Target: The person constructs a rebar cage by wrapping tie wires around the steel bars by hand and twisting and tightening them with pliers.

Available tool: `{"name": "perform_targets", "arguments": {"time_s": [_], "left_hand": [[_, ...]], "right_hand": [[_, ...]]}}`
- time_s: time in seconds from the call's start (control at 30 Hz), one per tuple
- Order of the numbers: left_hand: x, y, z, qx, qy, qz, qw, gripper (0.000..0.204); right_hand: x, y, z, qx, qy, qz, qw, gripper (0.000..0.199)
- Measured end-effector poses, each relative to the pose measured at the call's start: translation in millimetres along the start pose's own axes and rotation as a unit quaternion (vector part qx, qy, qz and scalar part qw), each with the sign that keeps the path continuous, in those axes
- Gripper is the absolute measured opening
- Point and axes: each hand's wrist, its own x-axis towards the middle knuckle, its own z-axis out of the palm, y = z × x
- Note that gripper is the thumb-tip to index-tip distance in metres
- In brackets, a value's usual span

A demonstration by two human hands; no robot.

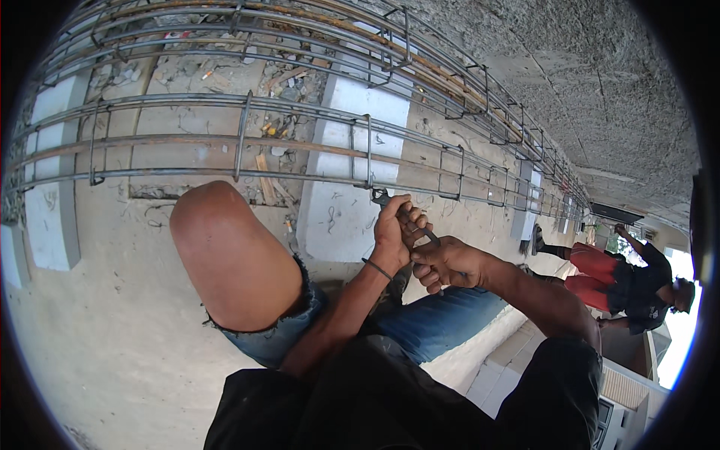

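Observation:
A pair of dark pincers [381,198] points up at the lower bar of a rebar cage [300,177]. Its jaws are at the corner where a stirrup [369,150] meets that bar; whether they grip tie wire is too small to tell. My left hand [397,229] is closed around the pincers just below the head, with a dark band on its wrist. Lower and to the right, my right hand [450,262] is closed on the handles, close against the left. One curved handle shows between the two hands.
A second rebar cage [442,71] runs behind the first, beside a rough grey wall [600,82]. White blocks [341,217] lie under the cages. Rubble and wood scraps [266,180] litter the ground. Another person in red shorts [589,274] stands at the right. My bare knee [225,247] is close to the cage.

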Motion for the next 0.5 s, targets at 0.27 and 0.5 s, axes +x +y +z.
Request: {"name": "perform_targets", "arguments": {"time_s": [0.27, 0.5], "left_hand": [[10, -2, 28, -0.024, 0.045, 0.074, 0.996, 0.027], [9, -6, 11, 0.0, 0.127, 0.07, 0.989, 0.025]], "right_hand": [[-8, -5, 38, -0.808, 0.468, -0.087, 0.348, 0.027], [-24, -15, 63, -0.602, 0.35, -0.07, 0.715, 0.071]]}}
